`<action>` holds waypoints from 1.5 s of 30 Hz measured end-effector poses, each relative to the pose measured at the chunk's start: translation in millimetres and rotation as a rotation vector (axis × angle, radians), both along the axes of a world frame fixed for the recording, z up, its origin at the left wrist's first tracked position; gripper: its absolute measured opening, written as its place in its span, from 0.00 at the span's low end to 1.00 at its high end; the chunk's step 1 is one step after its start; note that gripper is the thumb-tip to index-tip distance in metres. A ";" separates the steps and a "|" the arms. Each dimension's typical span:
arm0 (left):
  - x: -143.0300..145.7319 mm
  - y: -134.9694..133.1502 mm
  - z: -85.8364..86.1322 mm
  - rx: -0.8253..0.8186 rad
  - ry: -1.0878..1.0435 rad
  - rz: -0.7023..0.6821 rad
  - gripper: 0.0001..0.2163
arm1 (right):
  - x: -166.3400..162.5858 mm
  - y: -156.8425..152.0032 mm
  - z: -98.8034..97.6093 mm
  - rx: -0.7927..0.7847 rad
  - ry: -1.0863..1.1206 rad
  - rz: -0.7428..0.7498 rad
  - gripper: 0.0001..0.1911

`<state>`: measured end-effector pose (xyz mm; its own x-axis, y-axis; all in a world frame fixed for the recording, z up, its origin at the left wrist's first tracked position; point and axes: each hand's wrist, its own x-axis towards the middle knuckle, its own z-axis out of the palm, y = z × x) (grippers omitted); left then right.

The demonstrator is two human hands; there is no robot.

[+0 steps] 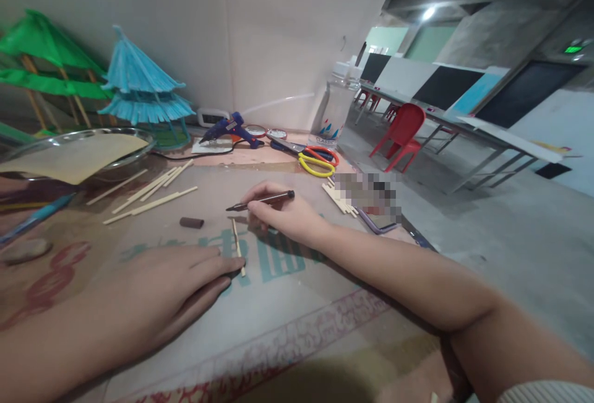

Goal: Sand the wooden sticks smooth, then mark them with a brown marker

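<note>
My right hand point(278, 208) is closed around a dark, slim marker point(273, 200), its uncapped tip pointing left above the table. Just below that tip, a short pale wooden stick point(237, 241) lies on the table. The fingertips of my left hand point(185, 279) hold the stick near its lower end, the other fingers close together. The brown marker cap point(192, 223) rests to the left of the stick. Several longer pale sticks point(151, 195) lie farther left, and a bundle of short sticks point(338, 197) is to the right of my right hand.
Along the back stand a blue paper-roofed model point(143, 87), a green one point(46, 75), a blue glue gun point(232, 127), scissors point(313, 158) and a clear bottle point(331, 109). A metal tray point(148, 137) sits left; a phone point(385, 225) lies near the right table edge.
</note>
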<state>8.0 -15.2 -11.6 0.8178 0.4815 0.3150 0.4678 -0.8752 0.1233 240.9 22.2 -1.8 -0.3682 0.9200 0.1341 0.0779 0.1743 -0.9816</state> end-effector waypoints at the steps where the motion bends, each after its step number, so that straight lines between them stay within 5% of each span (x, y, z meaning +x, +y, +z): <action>1: 0.4 0.3 0.9 0.014 0.001 -0.014 0.15 | 0.8 0.9 -0.9 -0.005 -0.002 -0.006 0.04; 17: 5.1 -3.4 9.6 -0.052 0.099 -0.009 0.10 | 3.0 -3.3 15.5 0.036 -0.247 -0.101 0.07; 45: 7.6 -5.1 11.3 -0.075 0.090 0.006 0.10 | 4.1 -1.5 13.0 -0.037 -0.227 -0.082 0.08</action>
<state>15.5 -20.3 -0.3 0.8379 0.5064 0.2037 0.4855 -0.8620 0.1456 245.1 20.7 11.2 -0.3090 0.9508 0.0220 0.3096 0.1224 -0.9430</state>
